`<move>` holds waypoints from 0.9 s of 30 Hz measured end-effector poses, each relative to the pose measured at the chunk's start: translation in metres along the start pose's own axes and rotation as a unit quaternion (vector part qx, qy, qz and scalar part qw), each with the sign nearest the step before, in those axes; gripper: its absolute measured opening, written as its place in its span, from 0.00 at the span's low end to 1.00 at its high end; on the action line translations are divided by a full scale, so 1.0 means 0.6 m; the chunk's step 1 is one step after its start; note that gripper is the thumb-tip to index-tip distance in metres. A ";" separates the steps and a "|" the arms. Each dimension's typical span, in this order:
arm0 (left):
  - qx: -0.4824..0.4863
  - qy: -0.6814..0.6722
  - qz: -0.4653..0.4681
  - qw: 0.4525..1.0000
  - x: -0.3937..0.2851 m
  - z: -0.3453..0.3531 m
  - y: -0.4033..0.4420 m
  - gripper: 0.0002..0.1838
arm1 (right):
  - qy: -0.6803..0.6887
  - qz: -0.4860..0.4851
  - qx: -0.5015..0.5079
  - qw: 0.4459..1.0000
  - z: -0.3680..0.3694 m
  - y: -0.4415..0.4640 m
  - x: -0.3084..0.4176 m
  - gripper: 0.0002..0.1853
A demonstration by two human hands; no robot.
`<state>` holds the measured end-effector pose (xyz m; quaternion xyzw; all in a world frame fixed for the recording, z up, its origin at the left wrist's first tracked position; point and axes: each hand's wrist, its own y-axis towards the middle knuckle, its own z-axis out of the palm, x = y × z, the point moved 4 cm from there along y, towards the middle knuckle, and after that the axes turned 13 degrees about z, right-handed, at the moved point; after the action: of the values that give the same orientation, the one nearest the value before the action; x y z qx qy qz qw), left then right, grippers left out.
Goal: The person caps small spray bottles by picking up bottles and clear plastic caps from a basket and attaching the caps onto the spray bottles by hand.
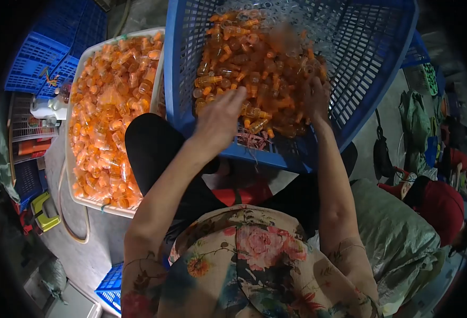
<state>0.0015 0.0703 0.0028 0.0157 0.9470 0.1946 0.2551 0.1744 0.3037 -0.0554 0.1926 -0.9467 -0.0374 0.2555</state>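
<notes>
A large blue basket (172, 69) leans in front of me and holds many small orange bottles (244, 69) with orange caps, plus clear plastic pieces (307, 16) at its far end. Over the near left part of the bottles is my left hand (217, 119), its fingers blurred, so what they hold, if anything, is unclear. My right hand (316, 98) reaches down among the bottles at the basket's right side, its fingertips smeared and partly hidden. An orange blur shows above the pile. Pink strips (252, 140) lie at the near edge of the basket.
A white tub (74, 175) full of orange bottles stands at my left. Blue crates (43, 58) are stacked at the upper left. A hose (80, 238) curves over the floor. Green sacks (387, 228) lie at the right, near a person in red (440, 206).
</notes>
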 end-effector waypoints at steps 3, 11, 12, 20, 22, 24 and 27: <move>0.087 0.048 0.012 0.995 0.027 0.155 0.021 0.23 | 0.106 0.019 0.113 0.988 -0.023 -0.068 0.019 0.11; 0.135 -0.574 -0.254 0.766 0.032 0.104 0.024 0.16 | 0.224 -0.102 0.152 0.957 -0.100 -0.161 0.053 0.08; 0.138 -0.572 -0.254 0.768 0.025 0.093 0.021 0.16 | 0.235 -0.105 0.169 0.951 -0.112 -0.166 0.066 0.09; 0.113 -0.717 -0.315 0.611 -0.049 0.090 -0.012 0.15 | 0.238 -0.136 0.092 0.957 -0.120 -0.208 0.105 0.13; 0.093 -0.717 -0.342 0.600 -0.057 0.091 -0.020 0.15 | 0.267 -0.055 0.166 0.948 -0.119 -0.218 0.101 0.20; 0.073 -0.715 -0.367 0.590 -0.055 0.091 -0.027 0.15 | 0.245 -0.131 0.160 0.947 -0.129 -0.222 0.118 0.20; 0.065 -0.809 -0.389 0.436 -0.047 0.092 -0.041 0.14 | 0.222 -0.203 0.165 0.939 -0.151 -0.234 0.152 0.20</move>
<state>0.0547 0.0636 -0.0367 -0.1872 0.2252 -0.0885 0.9521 0.1956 0.1420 0.0419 0.4231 -0.7999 0.1117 0.4107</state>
